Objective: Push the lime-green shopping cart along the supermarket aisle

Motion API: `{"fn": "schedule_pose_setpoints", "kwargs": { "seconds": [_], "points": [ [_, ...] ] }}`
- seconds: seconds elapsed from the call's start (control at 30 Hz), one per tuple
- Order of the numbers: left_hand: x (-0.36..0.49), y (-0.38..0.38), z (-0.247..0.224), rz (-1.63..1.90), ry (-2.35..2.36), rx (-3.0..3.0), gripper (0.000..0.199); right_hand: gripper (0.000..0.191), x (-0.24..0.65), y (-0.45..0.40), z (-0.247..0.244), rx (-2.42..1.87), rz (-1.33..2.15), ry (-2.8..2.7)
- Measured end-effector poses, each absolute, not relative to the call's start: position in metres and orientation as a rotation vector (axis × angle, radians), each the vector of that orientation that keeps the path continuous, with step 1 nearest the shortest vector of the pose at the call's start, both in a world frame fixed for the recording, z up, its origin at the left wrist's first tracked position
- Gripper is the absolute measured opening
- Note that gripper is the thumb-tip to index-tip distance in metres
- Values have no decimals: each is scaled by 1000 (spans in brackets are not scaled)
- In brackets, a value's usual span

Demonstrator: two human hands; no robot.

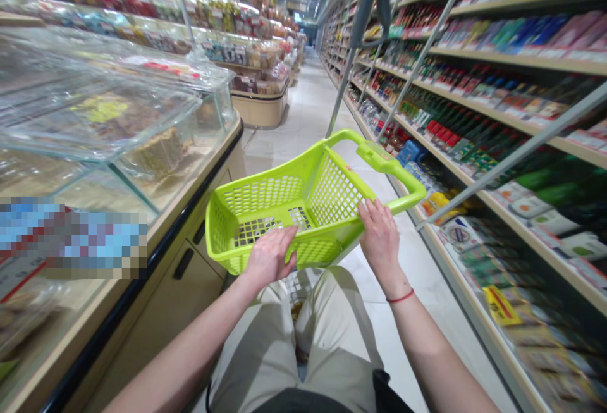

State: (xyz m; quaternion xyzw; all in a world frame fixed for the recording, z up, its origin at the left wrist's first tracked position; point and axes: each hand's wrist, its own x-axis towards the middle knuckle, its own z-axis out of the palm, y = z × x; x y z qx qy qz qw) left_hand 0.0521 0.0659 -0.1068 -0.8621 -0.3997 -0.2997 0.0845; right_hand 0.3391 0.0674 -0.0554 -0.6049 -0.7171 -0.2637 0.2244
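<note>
A lime-green perforated plastic shopping basket [303,210] sits just in front of my legs, tilted, with nothing visible inside. My left hand [270,258] lies across its near rim, fingers curling over the edge. On the right rim, my right hand [379,233] grips the plastic, with a red string [401,297] around that wrist. A long grey pull handle [353,65] with a dark grip rises from the basket's far end. Its lower part passes behind the green rim.
A glass-topped display counter [109,116] runs along the left, with a pixelated patch [71,239] at its front. Tall stocked shelves [497,103] line the right. Between them, a tiled aisle floor [308,97] stretches ahead to further counters.
</note>
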Motion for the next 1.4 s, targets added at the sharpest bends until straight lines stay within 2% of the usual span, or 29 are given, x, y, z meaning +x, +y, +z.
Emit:
{"fn": "schedule_pose_setpoints", "kwargs": {
  "seconds": [0.4, 0.67, 1.0, 1.4],
  "points": [
    [52, 65, -107, -895, -1208, -2587, 64, 57, 265, 59, -89, -1547, -520, -2062],
    [52, 65, -106, -904, -1211, -2592, 64, 60, 283, 61, -79, -1509, -500, -2176],
    [52, 66, -107, -910, -1203, -2576, 62, 50, 339, 65, -55, -1666, -704, -2005],
    [53, 66, -109, -914, -1207, -2593, 70, 55, 282, 61, -82, -1588, -553, -2029]
  ]
}}
